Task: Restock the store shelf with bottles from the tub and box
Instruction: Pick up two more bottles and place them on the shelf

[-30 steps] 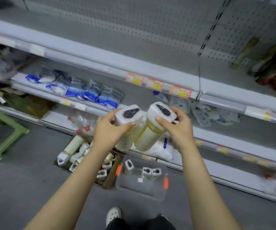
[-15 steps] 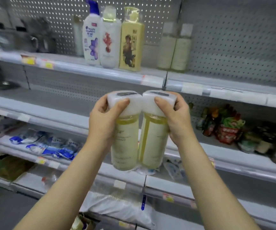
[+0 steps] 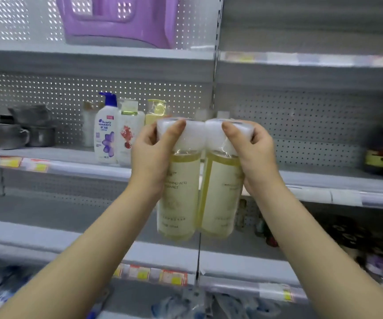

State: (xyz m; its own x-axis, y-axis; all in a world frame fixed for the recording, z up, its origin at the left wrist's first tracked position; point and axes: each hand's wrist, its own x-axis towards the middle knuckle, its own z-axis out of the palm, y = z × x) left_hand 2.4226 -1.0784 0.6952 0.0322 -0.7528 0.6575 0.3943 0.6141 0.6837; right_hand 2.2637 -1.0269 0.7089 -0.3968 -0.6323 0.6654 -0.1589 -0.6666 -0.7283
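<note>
Curling round the tops, the left hand [image 3: 151, 157] holds the left bottle [image 3: 179, 199] and the right hand [image 3: 257, 157] the right bottle [image 3: 220, 194], touching, upright, before the shelf [image 3: 324, 180] edge; open shelf room at three o'clock.

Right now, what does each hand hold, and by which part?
The left hand grips the left bottle at its white cap; the right hand grips the right bottle the same way.
</note>
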